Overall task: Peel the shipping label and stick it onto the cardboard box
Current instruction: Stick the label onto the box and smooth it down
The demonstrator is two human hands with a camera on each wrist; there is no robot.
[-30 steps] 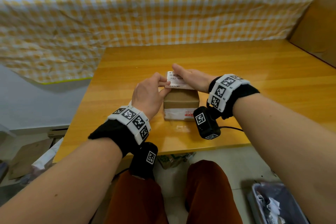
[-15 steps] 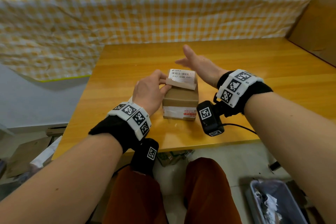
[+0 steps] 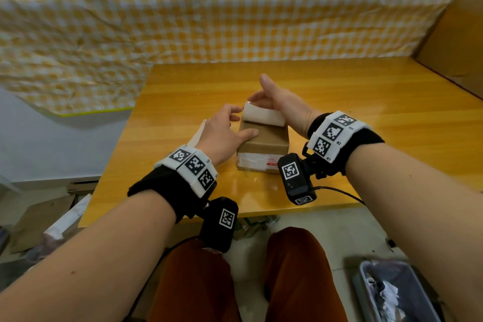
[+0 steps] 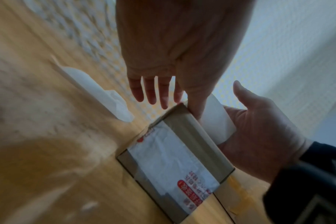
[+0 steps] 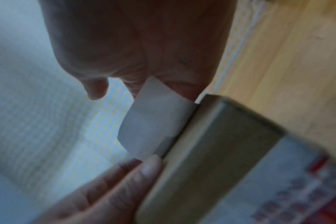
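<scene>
Since the earlier frames the label's printed face has gone from sight; its blank side now shows, curled up off the box top, and the right hand has come back onto it.

Head view: box (image 3: 262, 145) sits near the tabletop's (image 3: 366, 102) front edge, centre. Label (image 3: 264, 115) arches over the box's far top edge. Left hand (image 3: 224, 133), fingers spread, thumb lying along the box's left top edge. Right hand (image 3: 282, 106) flat and straight against the label, thumb raised. Backing strip (image 3: 197, 133) lies left of the box.

Left wrist view: left hand (image 4: 163, 63) spread, thumb on the box (image 4: 182, 151) edge; right hand (image 4: 263, 130) cups the label (image 4: 217, 121).

Right wrist view: blurred; label (image 5: 153, 125) curls off the box (image 5: 220, 151) edge.

Judgement: roll the label down from the stuck edge, sweeping outward, to avoid creases.
</scene>
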